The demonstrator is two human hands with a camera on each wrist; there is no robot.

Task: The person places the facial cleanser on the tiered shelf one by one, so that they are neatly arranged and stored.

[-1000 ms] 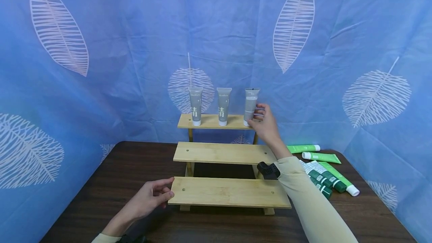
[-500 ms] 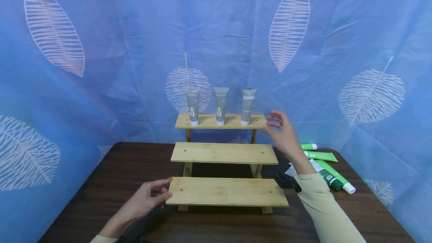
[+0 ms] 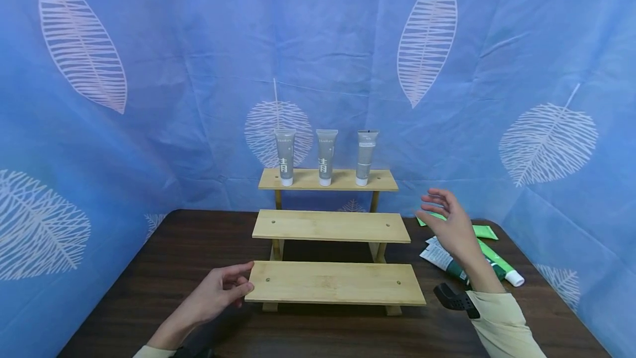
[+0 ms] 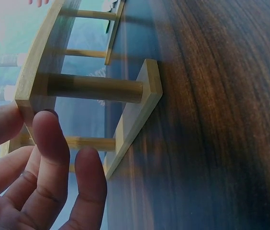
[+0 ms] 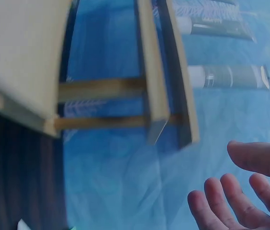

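While left grip (image 3: 217, 294) holds rack (image 3: 335, 283), tubes (image 3: 326, 156) upright

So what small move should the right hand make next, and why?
Probably lower the right hand toward the green tubes on the table: it holds nothing, they lie nearby, and three grey tubes stand upright on the top shelf.

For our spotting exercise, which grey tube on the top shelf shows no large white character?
The rightmost tube; the left tube and middle tube each show one.
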